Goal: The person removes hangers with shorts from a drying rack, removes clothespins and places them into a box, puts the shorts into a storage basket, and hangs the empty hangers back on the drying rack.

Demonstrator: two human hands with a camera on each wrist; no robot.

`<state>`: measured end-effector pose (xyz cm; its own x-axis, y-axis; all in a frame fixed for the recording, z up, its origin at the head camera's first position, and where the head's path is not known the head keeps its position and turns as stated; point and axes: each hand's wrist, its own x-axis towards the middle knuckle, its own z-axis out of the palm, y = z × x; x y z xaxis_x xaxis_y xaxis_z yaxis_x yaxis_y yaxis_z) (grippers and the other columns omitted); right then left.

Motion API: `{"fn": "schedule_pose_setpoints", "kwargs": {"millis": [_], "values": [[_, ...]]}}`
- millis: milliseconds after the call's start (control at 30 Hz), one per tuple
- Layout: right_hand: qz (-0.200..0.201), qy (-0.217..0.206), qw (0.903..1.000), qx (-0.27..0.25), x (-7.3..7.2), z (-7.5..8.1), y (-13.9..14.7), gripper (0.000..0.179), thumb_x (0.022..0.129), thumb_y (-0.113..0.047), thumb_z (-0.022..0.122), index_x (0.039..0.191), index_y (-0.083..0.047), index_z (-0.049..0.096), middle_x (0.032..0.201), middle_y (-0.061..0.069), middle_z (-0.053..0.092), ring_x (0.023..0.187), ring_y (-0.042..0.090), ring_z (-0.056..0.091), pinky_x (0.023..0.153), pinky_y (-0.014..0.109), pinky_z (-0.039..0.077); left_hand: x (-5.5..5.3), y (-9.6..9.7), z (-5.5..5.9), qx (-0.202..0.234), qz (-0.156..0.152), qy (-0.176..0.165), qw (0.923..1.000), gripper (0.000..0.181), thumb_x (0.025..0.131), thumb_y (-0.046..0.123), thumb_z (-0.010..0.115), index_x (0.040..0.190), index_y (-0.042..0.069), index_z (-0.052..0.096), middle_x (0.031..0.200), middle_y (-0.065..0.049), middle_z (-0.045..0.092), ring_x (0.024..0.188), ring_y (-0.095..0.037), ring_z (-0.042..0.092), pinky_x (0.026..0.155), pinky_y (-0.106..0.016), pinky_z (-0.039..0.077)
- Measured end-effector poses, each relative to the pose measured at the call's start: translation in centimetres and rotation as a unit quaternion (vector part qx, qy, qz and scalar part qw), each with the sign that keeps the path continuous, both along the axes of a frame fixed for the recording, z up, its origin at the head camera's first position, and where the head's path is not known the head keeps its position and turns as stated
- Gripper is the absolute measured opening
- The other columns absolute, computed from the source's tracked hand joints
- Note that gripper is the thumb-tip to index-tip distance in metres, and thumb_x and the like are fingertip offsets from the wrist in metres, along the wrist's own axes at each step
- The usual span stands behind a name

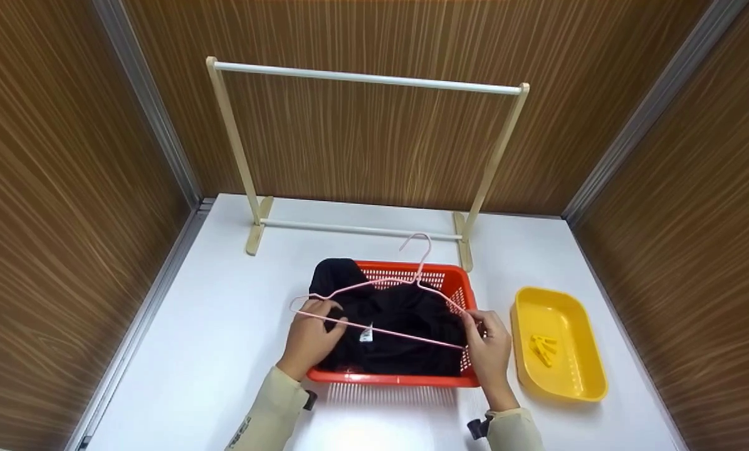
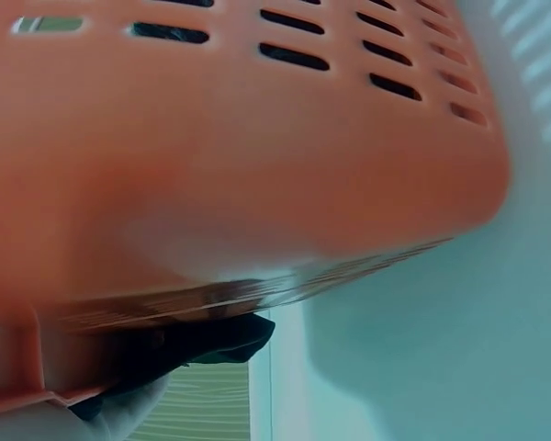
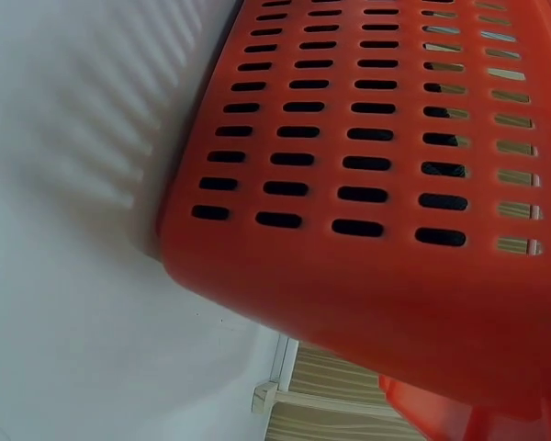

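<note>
A pink wire hanger [image 1: 387,332] lies slantwise over a red basket [image 1: 405,379], its hook toward the rack. My right hand [image 1: 491,347] pinches the hanger's right end by the basket's right rim. At the left rim, my left hand [image 1: 313,338] has its fingers and thumb curled at a black garment [image 1: 399,313], which fills the basket; the hanger's lower bar crosses over this hand. A white label [image 1: 366,334] shows on the garment. The left wrist view shows black cloth [image 2: 211,342] beyond the basket wall [image 2: 211,165]; the right wrist view shows mostly the slotted basket wall [image 3: 349,276].
Behind the basket stands a wooden rack with a white top rail [image 1: 368,77] and a lower bar [image 1: 361,230]. To the right, a yellow tray [image 1: 578,338] holds yellow clothespins [image 1: 542,348]. Wood-grain panels [image 1: 361,144] enclose the white table [image 1: 224,332].
</note>
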<state>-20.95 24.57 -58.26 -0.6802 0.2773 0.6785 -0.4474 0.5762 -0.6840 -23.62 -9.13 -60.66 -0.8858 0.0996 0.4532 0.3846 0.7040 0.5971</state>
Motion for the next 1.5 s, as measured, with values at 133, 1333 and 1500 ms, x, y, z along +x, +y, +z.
{"fn": "schedule_pose_setpoints", "kwargs": {"millis": [133, 1333, 1500], "values": [[-0.004, -0.008, 0.9999, 0.007, -0.4, -1.1, 0.8, 0.004, 0.089, 0.004, 0.076, 0.089, 0.000, 0.076, 0.075, 0.005, 0.062, 0.065, 0.007, 0.046, 0.060, 0.016, 0.033, 0.0, 0.0, 0.0, 0.011, 0.006, -0.021, 0.9997, 0.030, 0.082, 0.023, 0.077, 0.108, 0.010, 0.069, 0.108, -0.009, 0.067, 0.102, -0.028, 0.064, 0.091, -0.045, 0.053], [0.028, -0.020, 0.9986, -0.039, 0.8, 2.3, -0.5, 0.008, 0.092, 0.014, 0.066, 0.097, 0.013, 0.072, 0.085, 0.025, 0.066, 0.072, 0.018, 0.053, 0.068, 0.013, 0.040, 0.3, 0.1, 0.3, 0.007, 0.010, -0.020, 0.9997, 0.021, 0.090, 0.017, 0.073, 0.106, 0.004, 0.071, 0.104, -0.011, 0.068, 0.102, -0.029, 0.065, 0.090, -0.048, 0.053], [0.036, -0.031, 0.9966, -0.068, 0.5, 4.0, 0.3, 0.011, 0.094, 0.014, 0.062, 0.101, 0.015, 0.071, 0.090, 0.029, 0.068, 0.078, 0.017, 0.058, 0.073, 0.014, 0.045, 0.2, 0.1, 0.3, 0.013, 0.003, -0.016, 0.9998, 0.020, 0.090, 0.018, 0.073, 0.105, 0.005, 0.071, 0.103, -0.011, 0.068, 0.099, -0.029, 0.064, 0.087, -0.048, 0.054]]}}
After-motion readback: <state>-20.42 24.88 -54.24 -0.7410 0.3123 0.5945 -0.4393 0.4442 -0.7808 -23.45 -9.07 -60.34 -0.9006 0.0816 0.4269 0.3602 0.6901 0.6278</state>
